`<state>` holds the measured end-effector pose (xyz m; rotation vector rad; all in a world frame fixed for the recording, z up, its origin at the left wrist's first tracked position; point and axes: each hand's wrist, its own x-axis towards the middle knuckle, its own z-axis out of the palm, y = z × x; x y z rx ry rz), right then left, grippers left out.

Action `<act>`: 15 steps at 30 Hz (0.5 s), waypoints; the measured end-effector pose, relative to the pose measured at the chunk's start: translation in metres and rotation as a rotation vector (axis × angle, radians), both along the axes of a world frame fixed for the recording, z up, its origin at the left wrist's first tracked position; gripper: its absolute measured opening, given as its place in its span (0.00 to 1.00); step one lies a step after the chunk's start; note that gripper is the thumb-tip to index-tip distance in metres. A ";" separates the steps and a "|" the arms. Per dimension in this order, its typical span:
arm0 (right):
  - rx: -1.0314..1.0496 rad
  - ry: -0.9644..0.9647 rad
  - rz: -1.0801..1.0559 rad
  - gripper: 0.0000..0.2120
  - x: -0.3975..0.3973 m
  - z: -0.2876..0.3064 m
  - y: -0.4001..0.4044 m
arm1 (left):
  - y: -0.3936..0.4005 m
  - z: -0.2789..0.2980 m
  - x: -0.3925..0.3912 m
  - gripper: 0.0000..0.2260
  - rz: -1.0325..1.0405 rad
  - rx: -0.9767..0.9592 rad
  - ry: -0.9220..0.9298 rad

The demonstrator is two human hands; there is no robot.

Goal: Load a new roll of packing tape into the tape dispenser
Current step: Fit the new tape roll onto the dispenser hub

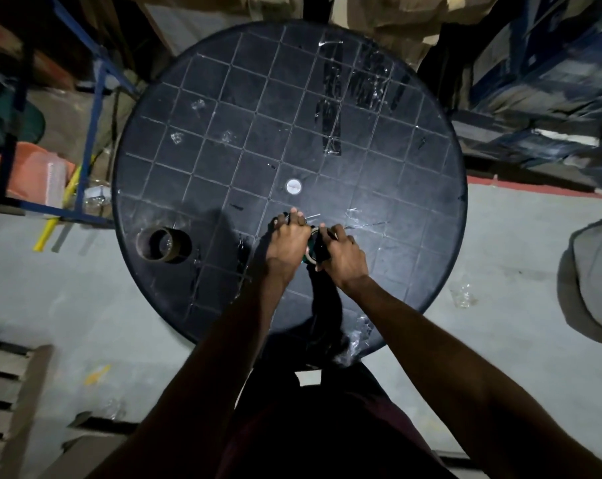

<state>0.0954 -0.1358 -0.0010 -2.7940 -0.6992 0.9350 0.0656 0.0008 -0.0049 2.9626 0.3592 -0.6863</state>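
Black handheld tape dispenser [322, 248] is clasped between left hand [287, 242] and right hand [344, 259], apparently steadying its tape roll [310, 250].

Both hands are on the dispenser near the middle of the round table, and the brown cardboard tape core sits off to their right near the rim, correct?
Not quite: the head view shows the brown cardboard tape core to the left of the hands, near the table's left rim. The left hand and right hand are both on the dispenser.

Dim, light from above on table [413, 209]; edges warped, blurry w/ dark shadows.
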 end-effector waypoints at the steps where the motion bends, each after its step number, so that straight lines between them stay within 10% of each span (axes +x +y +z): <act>1: 0.000 0.000 -0.011 0.46 0.000 0.000 0.001 | 0.000 -0.002 0.001 0.25 -0.012 0.008 -0.012; 15: 0.054 0.008 -0.076 0.47 -0.001 0.019 0.000 | 0.021 0.028 0.005 0.22 0.088 -0.335 -0.064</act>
